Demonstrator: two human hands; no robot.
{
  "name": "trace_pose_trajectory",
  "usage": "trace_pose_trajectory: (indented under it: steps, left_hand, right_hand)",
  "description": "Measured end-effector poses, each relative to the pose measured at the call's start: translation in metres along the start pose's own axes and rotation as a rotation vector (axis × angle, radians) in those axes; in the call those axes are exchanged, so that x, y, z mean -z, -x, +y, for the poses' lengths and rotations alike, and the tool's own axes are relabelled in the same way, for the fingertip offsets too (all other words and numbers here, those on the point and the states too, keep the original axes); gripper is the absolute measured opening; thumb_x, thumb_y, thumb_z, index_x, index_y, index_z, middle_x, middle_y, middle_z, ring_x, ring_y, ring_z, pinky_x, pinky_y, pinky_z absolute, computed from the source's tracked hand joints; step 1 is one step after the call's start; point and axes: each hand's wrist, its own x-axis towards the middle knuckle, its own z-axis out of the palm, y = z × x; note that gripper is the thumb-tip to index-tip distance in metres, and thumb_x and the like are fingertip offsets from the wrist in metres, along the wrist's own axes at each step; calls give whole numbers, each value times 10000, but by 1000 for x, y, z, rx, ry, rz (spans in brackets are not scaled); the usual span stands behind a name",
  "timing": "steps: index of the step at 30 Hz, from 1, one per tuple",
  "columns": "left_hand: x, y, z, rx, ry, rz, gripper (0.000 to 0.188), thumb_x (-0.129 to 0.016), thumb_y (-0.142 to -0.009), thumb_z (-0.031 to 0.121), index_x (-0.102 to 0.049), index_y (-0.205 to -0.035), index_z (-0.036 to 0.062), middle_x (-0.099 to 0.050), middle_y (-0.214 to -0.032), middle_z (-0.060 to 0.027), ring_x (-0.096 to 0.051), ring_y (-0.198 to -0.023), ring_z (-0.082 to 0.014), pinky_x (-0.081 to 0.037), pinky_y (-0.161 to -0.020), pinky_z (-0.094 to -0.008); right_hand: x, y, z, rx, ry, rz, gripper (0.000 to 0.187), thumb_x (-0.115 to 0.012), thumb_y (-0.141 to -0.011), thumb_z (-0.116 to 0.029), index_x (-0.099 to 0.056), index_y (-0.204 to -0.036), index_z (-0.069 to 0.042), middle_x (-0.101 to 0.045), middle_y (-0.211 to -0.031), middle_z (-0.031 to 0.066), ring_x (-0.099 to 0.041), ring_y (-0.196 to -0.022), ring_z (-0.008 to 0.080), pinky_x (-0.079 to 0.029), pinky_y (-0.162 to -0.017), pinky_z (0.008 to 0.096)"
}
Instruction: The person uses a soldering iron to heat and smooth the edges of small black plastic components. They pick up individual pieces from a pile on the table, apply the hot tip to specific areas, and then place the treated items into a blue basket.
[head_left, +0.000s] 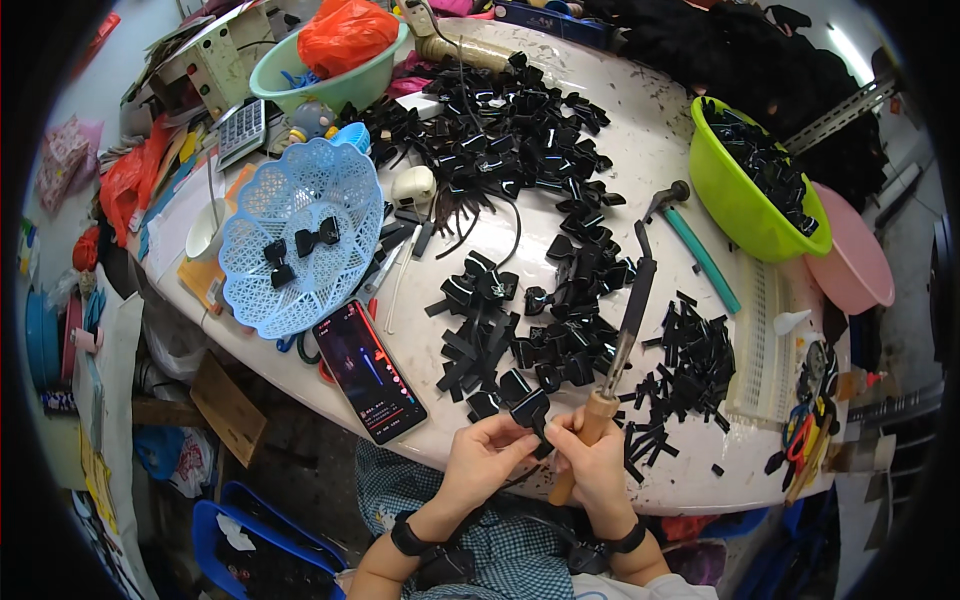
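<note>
Left fingers (507, 432) and right fingers (570, 446) are pinching a black ribbon bow (528, 408) above the white desk (640, 150), the right also gripping a wooden-handled tool (600, 408), with two seemingly finished bows (316, 236) lying in the light-blue plastic basket (340, 180) and a black heap (492, 150) remaining.

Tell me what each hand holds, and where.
Right hand: the wood-handled tool, by its handle. Left hand: a black bow, pinched at its lower end.

Both forearms (385, 568) angled inward from below, hands (480, 462) close together, fingers (505, 430) curled in.
</note>
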Motion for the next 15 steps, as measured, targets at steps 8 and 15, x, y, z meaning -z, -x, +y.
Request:
trace_pose_trajectory:
  steps: [8,15]
  left_hand:
    - [0,0,-1,-14,1,8,158,-556,-728,4,-527,-878,-37,-551,-798,-70,-542,-730,-117,-496,-633,-243]
    - [-3,2,4,-21,-13,1,183,-599,-711,42,-540,-872,-21,-564,-812,-69,-541,-727,-95,-470,-607,-206]
  right_hand:
    - [-2,1,1,14,20,9,119,-604,-707,-97,-521,-706,-12,-477,-552,-18,-408,-415,29,-327,-387,156]
    - [-3,2,5,105,99,57,114,-608,-701,-89,-525,-700,-10,-475,-553,-24,-417,-435,25,-326,-404,153]
